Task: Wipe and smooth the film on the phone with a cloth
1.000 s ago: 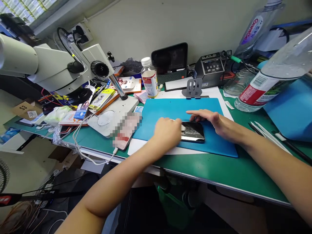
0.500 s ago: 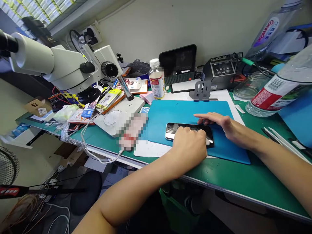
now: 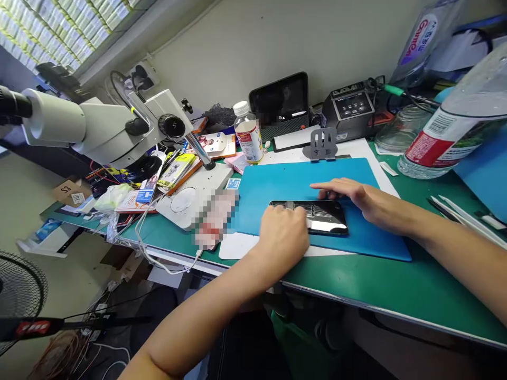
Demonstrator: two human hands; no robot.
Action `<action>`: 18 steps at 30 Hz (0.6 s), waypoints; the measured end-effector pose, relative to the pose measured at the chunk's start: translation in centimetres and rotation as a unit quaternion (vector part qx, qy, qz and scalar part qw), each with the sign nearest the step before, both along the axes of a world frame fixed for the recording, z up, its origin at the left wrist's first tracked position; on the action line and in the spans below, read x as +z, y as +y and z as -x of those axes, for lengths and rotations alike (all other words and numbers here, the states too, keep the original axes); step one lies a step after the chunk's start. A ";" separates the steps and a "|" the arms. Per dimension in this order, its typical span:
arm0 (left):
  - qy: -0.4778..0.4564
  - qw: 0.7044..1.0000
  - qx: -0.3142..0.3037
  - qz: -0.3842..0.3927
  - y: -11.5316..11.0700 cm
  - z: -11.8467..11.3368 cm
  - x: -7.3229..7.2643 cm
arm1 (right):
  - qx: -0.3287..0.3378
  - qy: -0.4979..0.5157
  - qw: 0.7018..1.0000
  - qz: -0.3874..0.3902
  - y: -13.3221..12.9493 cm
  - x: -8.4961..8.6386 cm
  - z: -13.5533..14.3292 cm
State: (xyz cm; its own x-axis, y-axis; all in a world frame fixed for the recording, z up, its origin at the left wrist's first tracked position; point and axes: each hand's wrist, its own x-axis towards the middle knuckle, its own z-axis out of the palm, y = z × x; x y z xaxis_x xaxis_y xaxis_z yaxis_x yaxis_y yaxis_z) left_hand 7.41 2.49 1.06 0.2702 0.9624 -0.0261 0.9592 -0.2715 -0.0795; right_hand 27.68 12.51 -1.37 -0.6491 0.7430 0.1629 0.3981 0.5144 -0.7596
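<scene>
phone on mat | microscope left | stand behind, apparently on paper

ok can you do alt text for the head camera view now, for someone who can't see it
A person's left hand, fingers curled, covers part of a dark phone on a blue mat, while the right hand is close to its far edge. A microscope stands to the left on the green table, with a bottle behind the mat.

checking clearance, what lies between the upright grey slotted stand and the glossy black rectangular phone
The head view shows flat blue mat and fingers of the bare right hand between the stand and the phone.
</scene>
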 end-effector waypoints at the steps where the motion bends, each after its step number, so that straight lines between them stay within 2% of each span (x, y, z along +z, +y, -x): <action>1: -0.008 1.000 -0.014 0.003 0.5 -1.1 0.0 | -0.004 -0.002 1.000 0.005 -0.1 0.1 0.0; 4: -0.025 0.999 -0.038 0.006 2.9 -3.0 0.2 | -0.021 -0.005 0.999 0.024 -0.2 0.0 -0.1; 6: -0.024 0.999 -0.030 0.006 4.6 -2.4 0.5 | -0.020 0.000 1.000 0.024 -0.1 -0.2 -0.4; 8: -0.011 1.000 -0.009 0.008 5.2 -0.4 0.7 | -0.011 0.005 1.000 0.018 0.0 -0.3 -0.5; 10: 0.008 1.000 0.014 0.008 4.7 1.9 0.8 | -0.004 0.002 1.000 0.014 -0.1 -0.3 -0.5; 13: 0.030 0.999 0.026 0.002 2.3 4.3 0.6 | -0.004 -0.011 1.000 0.018 -0.3 0.2 -0.3; 15: 0.032 0.999 0.022 -0.002 0.8 4.3 0.3 | -0.005 -0.016 1.000 0.021 -0.4 0.4 -0.1; 18: 0.012 1.000 -0.001 -0.004 -0.2 1.7 -0.2 | -0.010 -0.016 1.000 0.021 -0.4 0.4 0.1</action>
